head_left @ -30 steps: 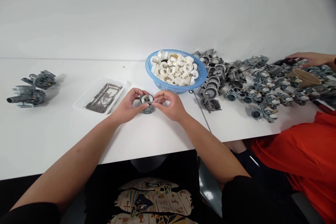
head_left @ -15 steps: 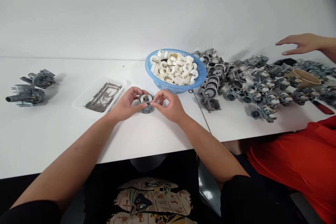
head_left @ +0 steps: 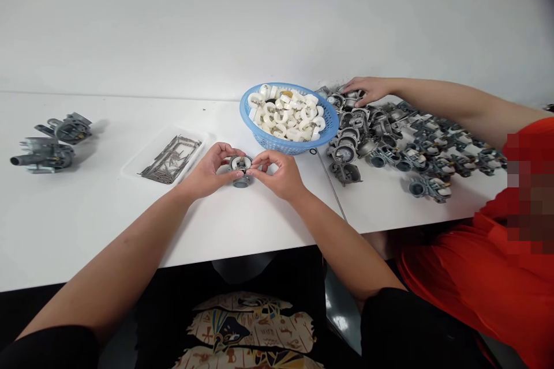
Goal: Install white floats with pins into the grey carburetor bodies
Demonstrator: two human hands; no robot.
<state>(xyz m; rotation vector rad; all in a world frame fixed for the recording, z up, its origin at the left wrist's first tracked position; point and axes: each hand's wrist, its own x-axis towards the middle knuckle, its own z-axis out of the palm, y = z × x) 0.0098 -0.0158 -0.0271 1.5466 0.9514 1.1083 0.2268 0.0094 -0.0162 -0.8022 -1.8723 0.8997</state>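
A small grey metal carburetor body [head_left: 241, 182] rests on the white table in front of me, its open side up, with a white ring-shaped float [head_left: 236, 165] seated in it. My left hand [head_left: 211, 170] is closed around the left side of the body, thumb at its front. At the right edge of the float, my right hand [head_left: 279, 175] is closed in a pinch; whatever lies between its fingertips is too small to make out. To the left of my hands, a clear plastic tray [head_left: 132, 162] holds many thin metal pins [head_left: 163, 165].
A blue basket [head_left: 277, 143] full of white floats [head_left: 298, 114] stands behind my right hand. Metal bowls [head_left: 346, 153] and carburetor bodies [head_left: 428, 187] crowd the right side. Two carburetors [head_left: 43, 155] stand far left. A co-worker's hand [head_left: 367, 90] reaches into the bowls.
The co-worker's arm has swung left from above the far-right parts to the metal bowls beside the basket, and the red-shirted body leans in. My own hands have hardly moved.
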